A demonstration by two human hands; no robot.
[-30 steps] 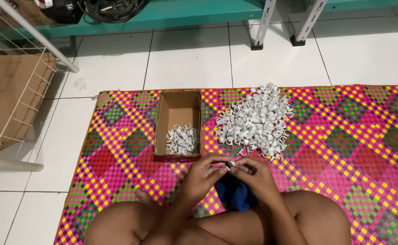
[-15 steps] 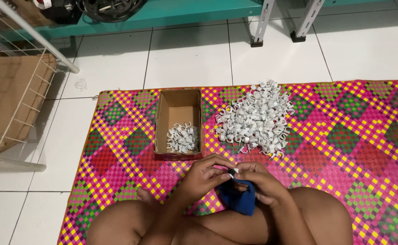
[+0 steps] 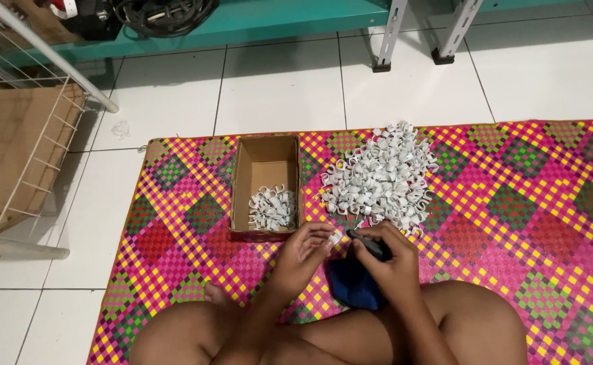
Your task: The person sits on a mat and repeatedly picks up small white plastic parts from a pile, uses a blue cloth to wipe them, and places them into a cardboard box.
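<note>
I sit cross-legged on a bright woven mat (image 3: 512, 203). My left hand (image 3: 303, 249) pinches a small white plastic clip (image 3: 336, 237) at its fingertips. My right hand (image 3: 391, 260) grips a dark tool (image 3: 371, 245) whose tip meets the clip. Just beyond the hands lies a big pile of white clips (image 3: 381, 177). To its left a small open cardboard box (image 3: 265, 162) holds several clips at its near end. A blue cloth (image 3: 350, 284) lies between my legs under the hands.
White tiled floor surrounds the mat. A white wire rack (image 3: 33, 142) with a cardboard box stands at the left. A teal shelf (image 3: 276, 20) with black cables runs along the top, with two metal legs (image 3: 385, 37) on the tiles.
Both hands have shifted slightly toward me and to the right, still working one clip between them. The pile and the box have not moved.
</note>
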